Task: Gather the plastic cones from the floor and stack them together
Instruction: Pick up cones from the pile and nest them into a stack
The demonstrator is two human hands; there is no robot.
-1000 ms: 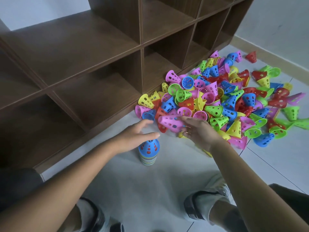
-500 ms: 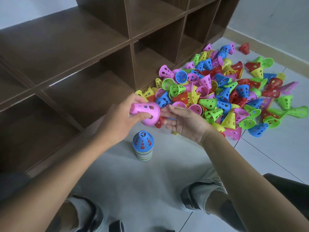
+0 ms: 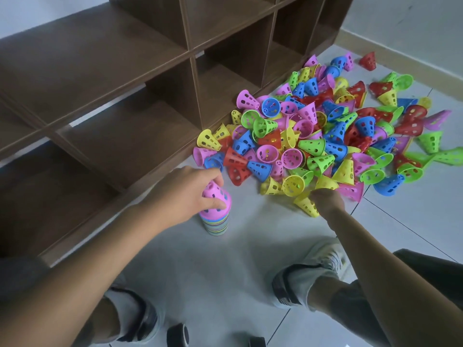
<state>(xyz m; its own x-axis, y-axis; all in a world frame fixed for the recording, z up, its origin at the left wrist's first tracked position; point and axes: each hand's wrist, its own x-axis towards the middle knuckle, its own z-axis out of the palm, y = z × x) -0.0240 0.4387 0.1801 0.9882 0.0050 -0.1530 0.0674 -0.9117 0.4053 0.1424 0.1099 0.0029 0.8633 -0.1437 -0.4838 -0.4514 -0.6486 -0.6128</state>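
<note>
My left hand grips the pink cone by its narrow top, thumb on the near side and fingers curled over the far side. The cone points up, wide mouth down, seated on the stack, which stands upright on the floor just out from the front edge of the brown shelf unit. Its long axis looks in line with the stack's, so I judge this cone is on and only wants letting go.

My right hand is down at the near edge of the pile of loose cones, knuckles toward me, fingers curled at a yellow cone lying on its side with its tip pointing away from the stack. I cannot tell whether the fingers have closed on it. That cone lies to the right of the stack, well apart from it, and the right hand is much the nearer. It must be tipped upright before it goes over the pink one. Most of the pile remains.
</note>
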